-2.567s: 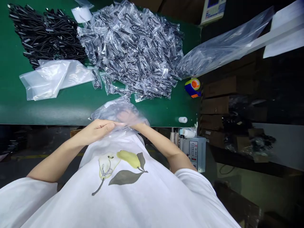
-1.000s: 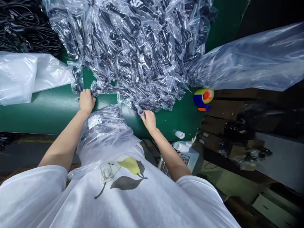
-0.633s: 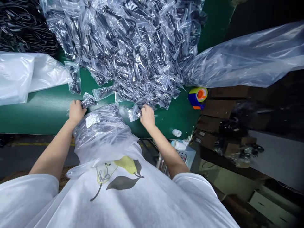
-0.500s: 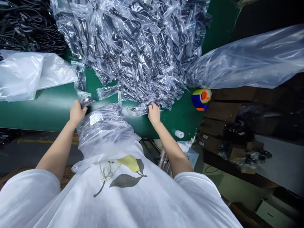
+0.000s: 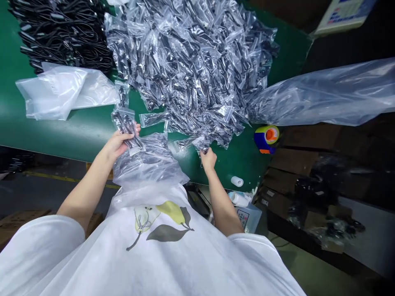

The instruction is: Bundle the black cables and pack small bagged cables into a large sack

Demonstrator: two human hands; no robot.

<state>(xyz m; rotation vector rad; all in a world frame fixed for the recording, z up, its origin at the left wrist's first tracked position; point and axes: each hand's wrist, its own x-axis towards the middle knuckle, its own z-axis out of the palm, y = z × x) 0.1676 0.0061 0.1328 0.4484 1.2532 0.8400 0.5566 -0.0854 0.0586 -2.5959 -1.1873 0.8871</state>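
My left hand [image 5: 121,142] holds a small clear bag with a dark cable [image 5: 125,123] between thumb and fingers, over the left edge of a large plastic bag [image 5: 151,158] at the table's front edge. My right hand [image 5: 208,158] is closed on another small bagged cable [image 5: 202,144], just in front of the large pile of bagged cables [image 5: 191,70]. One more small bag [image 5: 122,92] lies behind my left hand, beside the pile.
Loose black cables [image 5: 68,35] and flat clear bags [image 5: 68,90] are at the left of the green table [image 5: 27,133]. A tape dispenser [image 5: 266,139], a white roll [image 5: 237,181] and a long plastic bag [image 5: 330,94] are at the right.
My left hand has lifted a bagged cable and moved right with it, over the large bag. My right hand has drawn back slightly from the pile with a bagged cable. The view has shifted.
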